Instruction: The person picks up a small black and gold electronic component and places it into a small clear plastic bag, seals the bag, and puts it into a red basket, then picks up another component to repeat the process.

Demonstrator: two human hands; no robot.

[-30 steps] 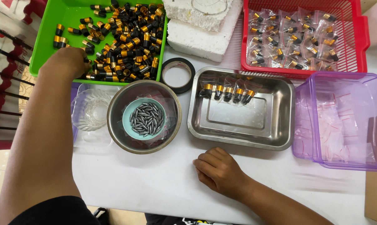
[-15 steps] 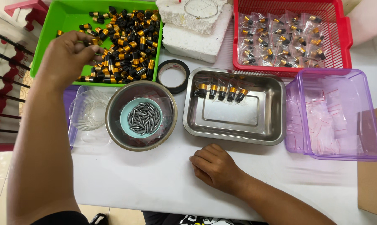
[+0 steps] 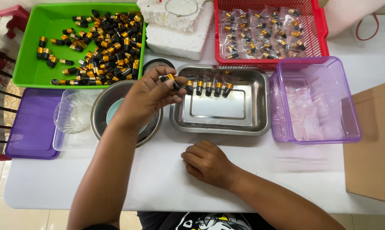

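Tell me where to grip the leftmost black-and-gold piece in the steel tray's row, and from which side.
Grip the leftmost black-and-gold piece across its black lower end, coming from above and from the tray's bare middle. It lies flat on the steel tray, gold end toward the far wall, close beside the next piece, so sideways room looks tight. The left hand, holding another piece, hovers just left of it.

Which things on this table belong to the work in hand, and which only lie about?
In use:
left hand holding a black-and-gold cap
green tray of such caps
steel tray with a row of caps
round steel bowl

Lying about:
white foam block
cardboard box
purple lid
right hand, resting
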